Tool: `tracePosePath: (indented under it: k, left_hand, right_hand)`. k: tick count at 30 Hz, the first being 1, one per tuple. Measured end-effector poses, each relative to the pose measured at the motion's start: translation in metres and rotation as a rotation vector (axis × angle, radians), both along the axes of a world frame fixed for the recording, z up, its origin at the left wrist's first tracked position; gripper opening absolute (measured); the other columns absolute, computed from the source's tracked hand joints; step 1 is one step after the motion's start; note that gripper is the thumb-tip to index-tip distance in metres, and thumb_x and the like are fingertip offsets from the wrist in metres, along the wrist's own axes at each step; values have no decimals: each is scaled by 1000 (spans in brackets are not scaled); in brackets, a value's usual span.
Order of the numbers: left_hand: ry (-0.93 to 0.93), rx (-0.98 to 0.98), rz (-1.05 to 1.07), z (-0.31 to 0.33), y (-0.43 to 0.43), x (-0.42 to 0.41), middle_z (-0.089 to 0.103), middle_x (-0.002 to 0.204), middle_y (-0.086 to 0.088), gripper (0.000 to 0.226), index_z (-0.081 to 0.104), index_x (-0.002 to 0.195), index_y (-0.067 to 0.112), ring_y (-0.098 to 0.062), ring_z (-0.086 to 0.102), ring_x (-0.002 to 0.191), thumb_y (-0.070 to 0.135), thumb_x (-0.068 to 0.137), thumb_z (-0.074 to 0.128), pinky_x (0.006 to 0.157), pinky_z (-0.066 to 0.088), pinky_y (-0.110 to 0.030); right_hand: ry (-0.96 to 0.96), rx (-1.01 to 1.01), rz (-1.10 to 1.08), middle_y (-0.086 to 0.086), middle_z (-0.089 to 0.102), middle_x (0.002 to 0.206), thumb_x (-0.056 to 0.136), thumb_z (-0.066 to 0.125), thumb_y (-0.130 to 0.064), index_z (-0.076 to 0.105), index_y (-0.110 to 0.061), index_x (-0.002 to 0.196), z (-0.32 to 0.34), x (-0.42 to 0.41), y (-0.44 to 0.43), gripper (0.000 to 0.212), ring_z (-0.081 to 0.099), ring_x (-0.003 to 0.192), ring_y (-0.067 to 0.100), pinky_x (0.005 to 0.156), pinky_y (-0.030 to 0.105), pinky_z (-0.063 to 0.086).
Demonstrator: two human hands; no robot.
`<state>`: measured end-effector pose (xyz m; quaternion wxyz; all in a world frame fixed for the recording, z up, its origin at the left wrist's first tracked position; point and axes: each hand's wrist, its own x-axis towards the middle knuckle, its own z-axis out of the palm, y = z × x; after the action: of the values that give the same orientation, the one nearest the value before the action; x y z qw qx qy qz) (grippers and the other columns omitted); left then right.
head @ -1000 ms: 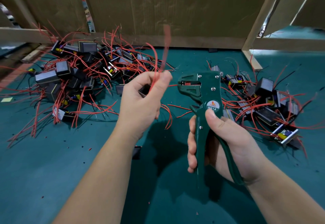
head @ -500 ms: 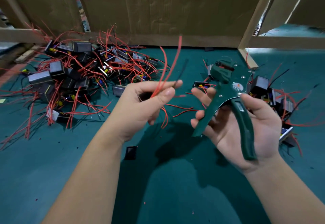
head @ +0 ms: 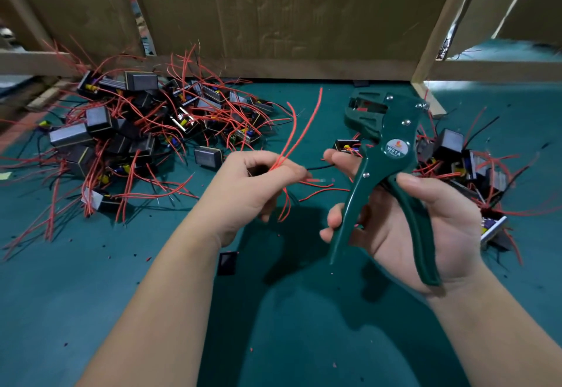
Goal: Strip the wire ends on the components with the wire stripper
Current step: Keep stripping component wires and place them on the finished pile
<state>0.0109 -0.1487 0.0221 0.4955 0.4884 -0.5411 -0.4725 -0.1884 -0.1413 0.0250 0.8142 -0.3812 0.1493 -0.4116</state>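
Observation:
My left hand (head: 252, 186) grips a component mostly hidden in the fist, its red wires (head: 299, 131) fanning up and to the right between thumb and fingers. One thin dark wire pokes right toward my right hand. My right hand (head: 425, 222) holds the green wire stripper (head: 386, 167) by its two handles, which are spread apart; the jaws point up and left, away from the wires. The stripper's head stands a hand's width right of the held wires.
A big heap of black box components with red wires (head: 133, 134) lies at the left on the green mat (head: 91, 295). A smaller heap (head: 462, 167) sits at the right behind my right hand. A cardboard wall (head: 273, 12) and wooden rails close the back. A small black square (head: 227, 263) lies between my arms.
The right hand rolled palm-up and loosened on the stripper, so its handles spread and its head swung away to the right. The left hand lowered the wires slightly.

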Motion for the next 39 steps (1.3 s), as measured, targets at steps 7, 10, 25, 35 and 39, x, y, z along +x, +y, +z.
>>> tracePosePath:
  k: [7, 10, 25, 35, 39]
  left_hand:
    - [19, -6, 36, -1, 1, -8, 37, 46, 6, 25, 75, 72, 25, -14, 29, 39, 48, 62, 77, 41, 26, -21]
    - [-4, -22, 68, -1, 1, -9, 38, 47, 5, 21, 74, 69, 24, -14, 30, 41, 45, 65, 74, 42, 27, -22]
    - [159, -217, 280, 6, 0, -4, 50, 46, 11, 11, 71, 64, 26, -8, 34, 36, 27, 75, 74, 41, 32, -20]
    - [128, -244, 278, 7, 0, -5, 48, 41, 9, 13, 70, 64, 26, -7, 35, 35, 25, 76, 72, 40, 33, -17]
    - [126, -250, 272, 8, 0, -5, 47, 40, 10, 13, 71, 65, 32, -6, 35, 36, 26, 77, 68, 40, 34, -18]
  right_hand:
    - [29, 35, 75, 21, 67, 82, 65, 78, -30, 53, -6, 134, -2, 7, 5, 77, 66, 79, 35, 79, 51, 54]
    - [50, 34, 80, 22, 67, 83, 64, 79, -30, 52, -8, 135, -2, 9, 5, 79, 66, 79, 36, 79, 52, 53]
    - [60, 26, 255, 22, 60, 91, 73, 72, -27, 58, 3, 121, -3, 7, 5, 58, 61, 76, 41, 75, 54, 51]
    - [148, 6, 227, 20, 62, 83, 73, 75, -30, 64, -2, 105, -4, 7, 6, 44, 63, 67, 38, 68, 51, 53]
    - [157, 12, 219, 20, 62, 82, 74, 75, -32, 64, -2, 104, -4, 6, 6, 44, 63, 66, 37, 68, 51, 53]
